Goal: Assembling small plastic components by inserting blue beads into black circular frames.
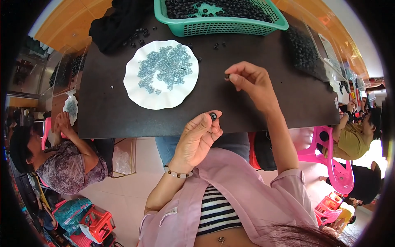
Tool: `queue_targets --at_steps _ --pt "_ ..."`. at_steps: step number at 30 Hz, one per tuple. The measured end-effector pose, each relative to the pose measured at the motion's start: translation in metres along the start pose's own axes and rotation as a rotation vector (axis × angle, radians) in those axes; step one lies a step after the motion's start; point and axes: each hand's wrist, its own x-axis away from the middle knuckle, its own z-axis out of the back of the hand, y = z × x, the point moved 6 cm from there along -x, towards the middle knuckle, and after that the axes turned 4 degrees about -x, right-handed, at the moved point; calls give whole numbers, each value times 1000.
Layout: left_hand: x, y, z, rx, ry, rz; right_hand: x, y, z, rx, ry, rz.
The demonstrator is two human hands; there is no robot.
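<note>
My left hand point(196, 138), at the table's near edge, pinches a small round black part point(213, 116) between thumb and forefinger. The part has a paler centre. Farther up and to the right, my right hand point(254, 84) is closed in a pinch over the table, with a tiny dark piece point(227, 77) at its fingertips. Its exact kind is too small to make out. Left of both hands lies a white plate point(132, 88) with a wavy rim, bearing a heap of small clear bluish pieces point(166, 66).
A green basket point(222, 27) full of black parts stands at the table's far side. Loose black parts point(141, 42) lie beside a black cloth point(115, 29). At the right is a clear bag of black parts point(304, 51). People point(70, 168) sit at both sides, near pink chairs point(329, 160).
</note>
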Motion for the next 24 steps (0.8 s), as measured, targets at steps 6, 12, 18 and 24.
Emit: queue_targets --at_steps 6,12,18,24 --pt "-1 -6 -6 -17 25 -4 42 3 -9 -292 1 -11" --pt "3 -12 -12 -6 26 -16 65 -4 -17 -296 38 -13" --pt "7 -18 -18 -30 8 -40 83 -15 -20 -336 15 79" --pt "12 -22 -24 -37 -7 -66 93 -26 -19 -163 1 182"
